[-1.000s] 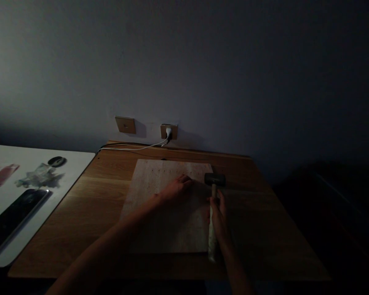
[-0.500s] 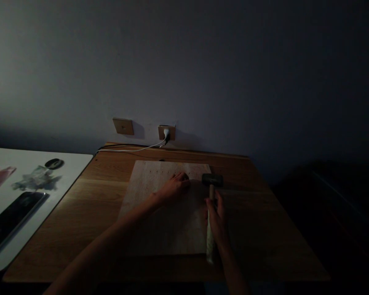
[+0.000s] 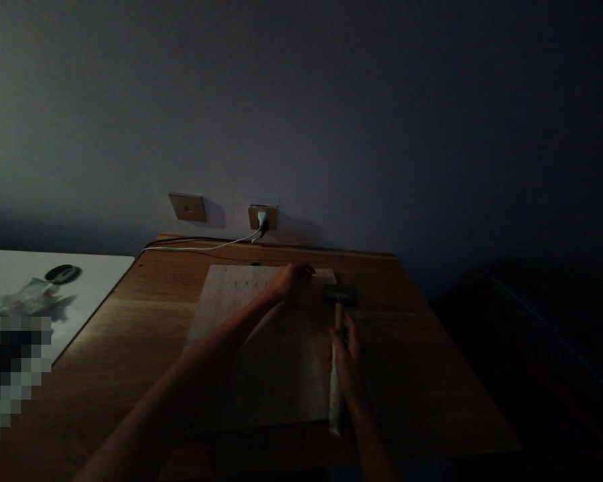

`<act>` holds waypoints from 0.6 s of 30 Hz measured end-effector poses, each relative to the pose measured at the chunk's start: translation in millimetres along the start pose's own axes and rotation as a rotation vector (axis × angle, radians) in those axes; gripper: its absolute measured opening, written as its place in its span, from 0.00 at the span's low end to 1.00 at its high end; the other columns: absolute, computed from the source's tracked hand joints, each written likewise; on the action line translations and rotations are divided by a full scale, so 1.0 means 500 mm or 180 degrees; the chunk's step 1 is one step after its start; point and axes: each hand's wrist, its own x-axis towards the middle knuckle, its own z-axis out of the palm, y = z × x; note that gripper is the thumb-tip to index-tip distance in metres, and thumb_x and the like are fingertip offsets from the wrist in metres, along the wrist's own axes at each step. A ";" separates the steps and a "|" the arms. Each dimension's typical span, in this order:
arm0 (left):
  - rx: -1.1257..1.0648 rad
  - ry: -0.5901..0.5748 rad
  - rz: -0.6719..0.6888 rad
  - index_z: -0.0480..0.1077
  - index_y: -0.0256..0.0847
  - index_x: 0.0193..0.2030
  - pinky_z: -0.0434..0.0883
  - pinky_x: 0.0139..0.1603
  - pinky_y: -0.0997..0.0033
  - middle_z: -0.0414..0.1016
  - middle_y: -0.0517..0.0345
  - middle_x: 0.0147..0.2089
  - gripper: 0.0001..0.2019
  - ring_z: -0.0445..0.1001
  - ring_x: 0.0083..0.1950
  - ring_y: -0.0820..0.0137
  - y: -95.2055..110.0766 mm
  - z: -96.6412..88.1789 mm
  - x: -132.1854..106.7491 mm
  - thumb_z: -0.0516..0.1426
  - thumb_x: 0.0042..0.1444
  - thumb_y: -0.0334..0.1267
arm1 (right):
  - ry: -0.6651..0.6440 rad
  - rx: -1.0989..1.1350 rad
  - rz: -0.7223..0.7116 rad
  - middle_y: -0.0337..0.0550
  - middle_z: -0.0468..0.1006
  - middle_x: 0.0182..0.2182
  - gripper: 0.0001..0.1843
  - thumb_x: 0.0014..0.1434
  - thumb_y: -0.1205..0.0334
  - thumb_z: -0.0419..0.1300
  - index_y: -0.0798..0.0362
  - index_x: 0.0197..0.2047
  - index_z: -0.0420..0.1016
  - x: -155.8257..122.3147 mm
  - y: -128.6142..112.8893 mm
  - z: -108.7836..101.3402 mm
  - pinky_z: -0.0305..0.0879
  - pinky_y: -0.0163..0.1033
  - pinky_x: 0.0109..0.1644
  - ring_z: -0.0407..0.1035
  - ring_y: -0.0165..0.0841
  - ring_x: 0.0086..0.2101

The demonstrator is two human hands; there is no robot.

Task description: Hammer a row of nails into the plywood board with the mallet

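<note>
The scene is dim. A pale wooden board (image 3: 241, 348) lies flat on a brown wooden table (image 3: 145, 314). My right hand (image 3: 346, 365) is closed around the light handle of a mallet (image 3: 340, 296), whose dark head rests by the board's far right corner. My left hand (image 3: 291, 279) reaches to the board's far edge with its fingers curled, just left of the mallet head. Whether those fingers pinch anything is too dark to tell.
A white surface (image 3: 95, 274) adjoins the table on the left, with a dark round object (image 3: 63, 272) and crumpled clear wrap (image 3: 27, 299) on it. On the wall are a blank plate (image 3: 187, 207) and a socket (image 3: 262, 217) with a white plug and cable. To the right is darkness.
My left hand has moved from the board's upper middle to its far edge. The view has shifted, so everything sits a little further left. The right hand and mallet keep their pose.
</note>
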 end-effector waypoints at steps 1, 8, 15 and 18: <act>0.0059 -0.0055 0.0104 0.79 0.38 0.46 0.74 0.46 0.73 0.83 0.55 0.42 0.12 0.80 0.42 0.68 0.002 0.009 0.009 0.58 0.56 0.29 | 0.0019 0.0059 0.0014 0.40 0.75 0.34 0.45 0.56 0.39 0.60 0.46 0.72 0.59 0.002 0.002 0.000 0.57 0.36 0.22 0.62 0.31 0.22; 0.0428 -0.0015 0.0672 0.79 0.40 0.45 0.74 0.52 0.70 0.82 0.54 0.46 0.12 0.79 0.46 0.67 -0.012 0.053 0.006 0.55 0.59 0.28 | -0.0012 0.0284 0.0132 0.44 0.79 0.45 0.43 0.56 0.41 0.60 0.42 0.72 0.59 0.012 0.010 -0.004 0.55 0.34 0.21 0.61 0.28 0.21; 0.0557 -0.0087 0.0681 0.78 0.40 0.44 0.73 0.51 0.71 0.82 0.55 0.43 0.11 0.79 0.45 0.67 -0.026 0.052 0.005 0.57 0.57 0.27 | 0.0000 0.0405 0.0174 0.43 0.79 0.44 0.43 0.54 0.42 0.62 0.43 0.70 0.61 0.004 -0.004 -0.005 0.54 0.32 0.17 0.60 0.26 0.19; 0.0658 -0.0154 0.0699 0.78 0.41 0.44 0.72 0.53 0.69 0.82 0.55 0.43 0.12 0.78 0.46 0.66 -0.027 0.053 0.007 0.57 0.55 0.27 | -0.0002 0.0375 0.0167 0.42 0.78 0.43 0.43 0.53 0.43 0.63 0.44 0.70 0.60 0.001 -0.008 -0.004 0.56 0.33 0.17 0.61 0.26 0.19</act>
